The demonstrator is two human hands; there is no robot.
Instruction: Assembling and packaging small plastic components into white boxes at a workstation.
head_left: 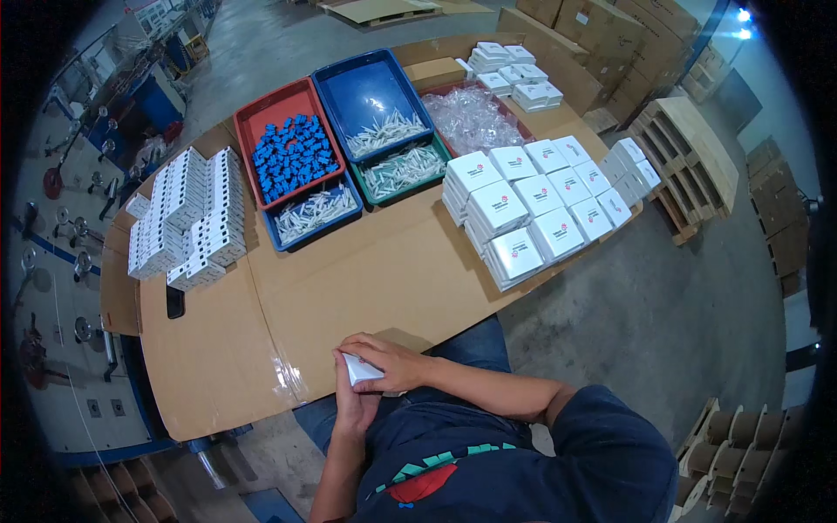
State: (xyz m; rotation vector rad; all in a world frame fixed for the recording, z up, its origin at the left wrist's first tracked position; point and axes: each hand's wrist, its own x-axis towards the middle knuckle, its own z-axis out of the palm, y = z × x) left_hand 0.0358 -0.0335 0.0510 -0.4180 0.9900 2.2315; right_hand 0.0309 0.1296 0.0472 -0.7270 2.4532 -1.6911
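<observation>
Both hands were down at the near edge of the cardboard-covered table (366, 279), right in front of the person's chest. The left hand (353, 408) cupped a small white box (360, 370) from below, fingers wrapped up around it. The right hand (391, 359) came over the top and closed on the same box, so the box sat pinched between the two palms, just off the table's near edge and above the lap.

Out across the table, well apart from the hands, a red tray (261, 122) held a heap of small blue parts (292, 157). Just to its right sat a blue tray (370, 91) with white slender pieces (384, 132) at its near end. Nearer than that sat a green tray (403, 170) and another blue tray (314, 213), each with more of the white pieces.

On the far left stood rows of white narrow cartons (187, 218), packed tight side by side. On the right, stacks of white square boxes (532, 205) filled the table edge in neat rows. Beyond them lay a pile of clear plastic bags (475, 118), and farther still a few more white boxes (514, 74). A wooden pallet (689, 166) rested on the floor to the right of the table.
</observation>
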